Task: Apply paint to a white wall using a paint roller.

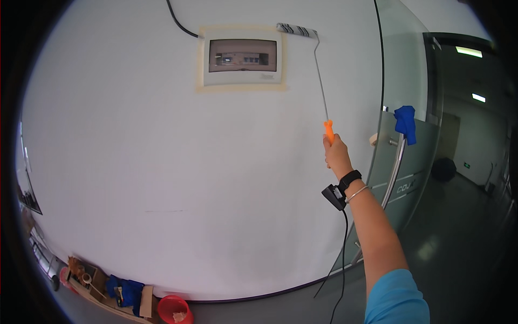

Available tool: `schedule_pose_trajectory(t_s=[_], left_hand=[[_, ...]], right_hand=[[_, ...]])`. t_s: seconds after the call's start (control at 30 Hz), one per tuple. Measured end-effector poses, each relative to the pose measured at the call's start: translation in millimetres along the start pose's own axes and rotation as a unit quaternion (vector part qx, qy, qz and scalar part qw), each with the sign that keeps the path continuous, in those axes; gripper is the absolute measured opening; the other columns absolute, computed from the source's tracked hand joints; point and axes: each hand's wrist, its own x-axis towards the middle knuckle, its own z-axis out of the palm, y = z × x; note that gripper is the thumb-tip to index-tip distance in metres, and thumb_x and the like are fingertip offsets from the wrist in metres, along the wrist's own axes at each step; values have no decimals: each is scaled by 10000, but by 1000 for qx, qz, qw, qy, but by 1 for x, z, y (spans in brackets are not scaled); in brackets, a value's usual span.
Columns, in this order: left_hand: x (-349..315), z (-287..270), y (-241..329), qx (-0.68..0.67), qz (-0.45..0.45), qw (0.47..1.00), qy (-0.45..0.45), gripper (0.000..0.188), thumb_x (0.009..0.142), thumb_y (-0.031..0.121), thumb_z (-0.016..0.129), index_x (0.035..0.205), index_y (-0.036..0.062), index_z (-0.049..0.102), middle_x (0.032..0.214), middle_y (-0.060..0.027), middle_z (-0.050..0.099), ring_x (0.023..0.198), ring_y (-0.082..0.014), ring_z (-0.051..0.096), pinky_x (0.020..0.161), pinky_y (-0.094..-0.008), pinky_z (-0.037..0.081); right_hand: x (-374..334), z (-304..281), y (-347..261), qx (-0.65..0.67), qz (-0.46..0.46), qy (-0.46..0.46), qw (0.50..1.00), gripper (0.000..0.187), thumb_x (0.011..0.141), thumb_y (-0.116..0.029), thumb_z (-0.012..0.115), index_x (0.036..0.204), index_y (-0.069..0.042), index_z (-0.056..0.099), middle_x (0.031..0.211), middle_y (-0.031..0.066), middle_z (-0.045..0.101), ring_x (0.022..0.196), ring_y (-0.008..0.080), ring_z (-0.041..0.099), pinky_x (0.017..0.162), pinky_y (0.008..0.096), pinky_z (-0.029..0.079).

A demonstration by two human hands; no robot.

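Observation:
With its arm stretched up, my right hand [337, 153] is closed round the orange handle of a paint roller [322, 81]. The roller's striped grey and white sleeve [297, 30] lies against the white wall [243, 162], just right of the top corner of a breaker box [243, 56]. Pale masking tape frames that box, and a dark tinted window covers its switches. A black device with a cable [335, 195] is strapped to my right wrist, beside a bracelet. My left hand is outside the picture.
At right stands a glass door [399, 183] with a long metal handle [395, 170], a blue cloth [406, 124] hanging on it. Beyond lies a dim corridor. On the floor at lower left are a cardboard box [97, 299] holding blue cloth and tools, and a red bucket [174, 309].

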Motion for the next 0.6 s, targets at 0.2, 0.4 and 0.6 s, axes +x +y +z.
schedule_pose_trajectory(t_s=[0.2, 0.4, 0.6], left_hand=[[-13, -8, 15, -41, -29, 998, 30, 328, 782, 100, 567, 1087, -14, 520, 798, -136, 611, 546, -207, 629, 452, -330, 472], [-11, -7, -5, -38, -3, 998, 48, 336, 780, 96, 571, 1095, -7, 513, 774, -124, 607, 545, -203, 627, 440, -325, 465], [0, -1, -32, -71, -4, 996, 48, 317, 786, 95, 593, 1074, -9, 512, 823, -121, 595, 545, -211, 627, 434, -321, 463]], right_hand=[[-26, -14, -31, 106, 0, -6, 994, 348, 966, -352, 460, 924, -7, 479, 572, 37, 475, 407, 123, 465, 358, 276, 391], [-39, -5, -71, 153, -23, -45, 987, 354, 964, -367, 468, 863, -29, 446, 566, 15, 445, 399, 100, 424, 354, 263, 357], [-55, 6, -90, 173, -3, -83, 981, 372, 956, -402, 473, 882, -38, 460, 624, 29, 471, 428, 86, 457, 359, 241, 390]])
